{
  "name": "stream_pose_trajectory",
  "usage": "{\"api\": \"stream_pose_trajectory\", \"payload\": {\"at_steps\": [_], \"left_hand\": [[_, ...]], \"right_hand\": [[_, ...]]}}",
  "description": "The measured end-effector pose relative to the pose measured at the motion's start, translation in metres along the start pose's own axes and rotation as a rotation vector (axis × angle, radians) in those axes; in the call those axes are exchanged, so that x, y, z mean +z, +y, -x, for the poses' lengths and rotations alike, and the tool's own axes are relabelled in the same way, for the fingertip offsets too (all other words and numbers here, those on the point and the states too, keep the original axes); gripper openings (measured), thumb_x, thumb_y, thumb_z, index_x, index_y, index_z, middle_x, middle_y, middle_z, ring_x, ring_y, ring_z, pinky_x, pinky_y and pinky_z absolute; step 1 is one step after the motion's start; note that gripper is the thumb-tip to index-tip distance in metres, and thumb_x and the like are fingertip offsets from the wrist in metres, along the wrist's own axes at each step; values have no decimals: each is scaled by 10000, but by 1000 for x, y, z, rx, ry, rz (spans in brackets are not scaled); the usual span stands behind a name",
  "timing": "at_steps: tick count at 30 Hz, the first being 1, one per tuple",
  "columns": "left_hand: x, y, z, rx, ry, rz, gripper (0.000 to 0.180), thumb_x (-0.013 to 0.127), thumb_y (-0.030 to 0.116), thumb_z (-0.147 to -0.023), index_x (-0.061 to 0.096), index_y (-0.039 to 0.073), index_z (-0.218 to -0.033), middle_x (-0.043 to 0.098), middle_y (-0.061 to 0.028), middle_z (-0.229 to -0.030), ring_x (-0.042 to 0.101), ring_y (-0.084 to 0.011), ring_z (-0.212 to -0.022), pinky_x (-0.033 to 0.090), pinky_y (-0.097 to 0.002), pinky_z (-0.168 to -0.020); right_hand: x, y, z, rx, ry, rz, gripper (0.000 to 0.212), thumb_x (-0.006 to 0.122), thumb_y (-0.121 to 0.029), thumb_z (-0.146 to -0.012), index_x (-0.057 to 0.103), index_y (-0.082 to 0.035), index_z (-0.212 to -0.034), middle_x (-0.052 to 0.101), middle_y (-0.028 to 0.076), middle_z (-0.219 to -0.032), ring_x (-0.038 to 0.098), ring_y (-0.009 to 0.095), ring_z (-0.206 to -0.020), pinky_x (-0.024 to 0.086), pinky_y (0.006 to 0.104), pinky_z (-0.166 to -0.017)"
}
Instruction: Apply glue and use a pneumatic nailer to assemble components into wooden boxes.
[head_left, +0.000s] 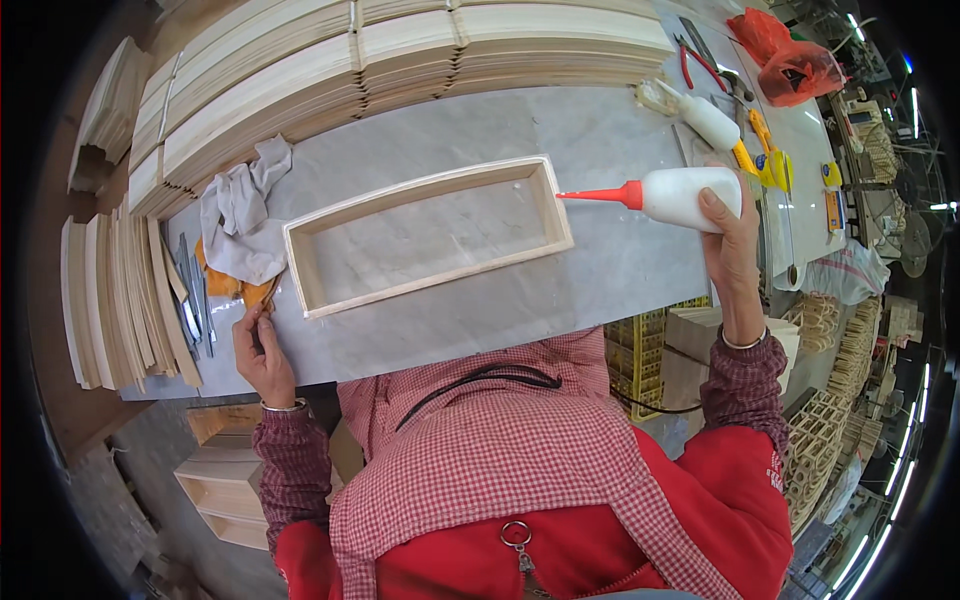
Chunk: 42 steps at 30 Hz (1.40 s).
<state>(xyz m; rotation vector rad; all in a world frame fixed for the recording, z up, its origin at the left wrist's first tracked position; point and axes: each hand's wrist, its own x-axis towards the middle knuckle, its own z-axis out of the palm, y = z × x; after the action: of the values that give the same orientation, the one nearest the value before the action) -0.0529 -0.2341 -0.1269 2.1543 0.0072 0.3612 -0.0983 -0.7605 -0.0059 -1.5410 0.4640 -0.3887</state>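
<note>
My right hand is wrapped round a white squeeze bottle with a long red nozzle, which lies nearly level. The nozzle tip reaches the right end of a rectangular wooden frame, touching it or just above its rim. The frame rests on the grey tabletop, and the grey surface shows through its middle. At the table's near left edge, my left hand pinches the corner of an orange cloth between thumb and fingers. A crumpled whitish cloth partly covers the orange one.
Bundled wooden strips line the far side, and upright thin boards stand at the left beside metal strips. Another white bottle, red-handled pliers and a red plastic bag lie far right. Wooden boxes sit below.
</note>
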Motion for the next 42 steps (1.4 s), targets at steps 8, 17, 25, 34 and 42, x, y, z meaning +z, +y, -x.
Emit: {"api": "stream_pose_trajectory", "payload": {"at_steps": [8, 17, 25, 34, 42], "left_hand": [[3, -4, -2, 15, 17, 42, 191, 504, 80, -951, 592, -3, -1098, 622, -73, -1010, 563, -157, -875, 447, -256, -815], [4, 9, -3, 97, 70, -36, 152, 536, 37, -902, 615, -1, -1026, 626, -83, -952, 570, -179, -802, 459, -264, -747], [1, 9, 1, 81, 159, 4, 158, 553, -5, -868, 612, -6, -1015, 591, -58, -877, 523, -152, -710, 435, -245, -648], [-1, 3, 0, 72, 172, 84, 155, 558, -8, -866, 616, -4, -1010, 570, -45, -857, 493, -121, -682, 411, -215, -607], [-2, 9, -1, 44, 142, 66, 152, 554, 5, -877, 617, 1, -1014, 570, -42, -860, 493, -123, -685, 414, -221, -613]], "right_hand": [[-14, 0, 41, 19, 22, 52, 449, 681, -90, -779, 511, -39, -1192, 546, 107, -1054, 532, 195, -927, 443, 274, -824], [34, -4, 62, 57, -33, -155, 513, 659, -126, -778, 472, -42, -1249, 519, 128, -1091, 515, 210, -955, 438, 297, -844], [176, -5, 74, 52, -381, -25, 544, 675, -149, -771, 458, -38, -1257, 520, 133, -1087, 528, 228, -954, 448, 307, -837], [213, -6, 73, 44, -468, 114, 530, 715, -165, -766, 475, -44, -1222, 530, 132, -1068, 548, 235, -936, 466, 314, -825], [185, -10, 67, 52, -433, 112, 504, 706, -144, -773, 481, -49, -1214, 543, 122, -1051, 551, 230, -933, 468, 311, -827]]}}
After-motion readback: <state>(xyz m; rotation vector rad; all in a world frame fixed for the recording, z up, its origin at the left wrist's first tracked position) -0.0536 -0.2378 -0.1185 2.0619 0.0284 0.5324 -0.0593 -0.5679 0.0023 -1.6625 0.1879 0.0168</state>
